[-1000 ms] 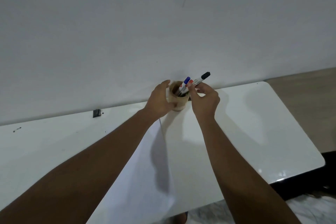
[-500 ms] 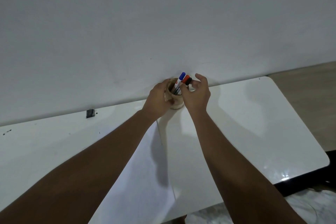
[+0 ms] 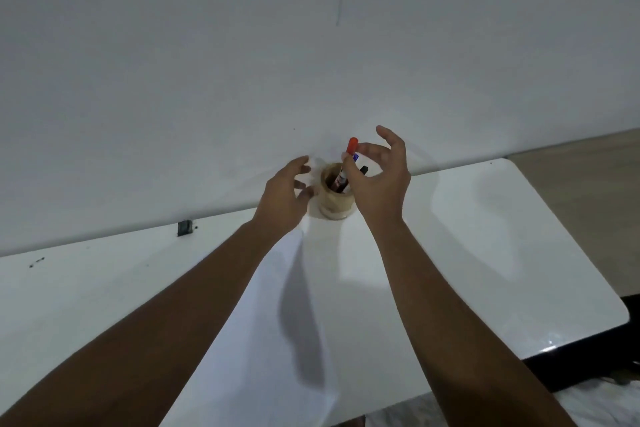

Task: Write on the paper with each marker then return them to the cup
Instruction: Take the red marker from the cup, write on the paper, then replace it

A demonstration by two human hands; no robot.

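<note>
A tan cup (image 3: 335, 206) stands at the back of the white table (image 3: 485, 253), against the wall. A red-capped marker (image 3: 352, 146) rises partly out of it, pinched between thumb and forefinger of my right hand (image 3: 379, 184). Behind my thumb, a blue cap (image 3: 355, 157) and a black cap (image 3: 363, 169) peek out of the cup. Just left of the cup, my left hand (image 3: 284, 198) hovers with fingers spread and holds nothing. A white sheet of paper (image 3: 277, 340) lies on the table between my forearms; I see no writing on it.
A white wall (image 3: 311, 45) rises directly behind the cup. A small black clip (image 3: 184, 227) sits at the table's back edge on the left. The table's rounded right corner (image 3: 620, 315) ends over a dark base and tan floor.
My left hand has let go of the cup and opened. My right hand dropped the black marker into the cup, then took the red marker and lifted it partway out.
</note>
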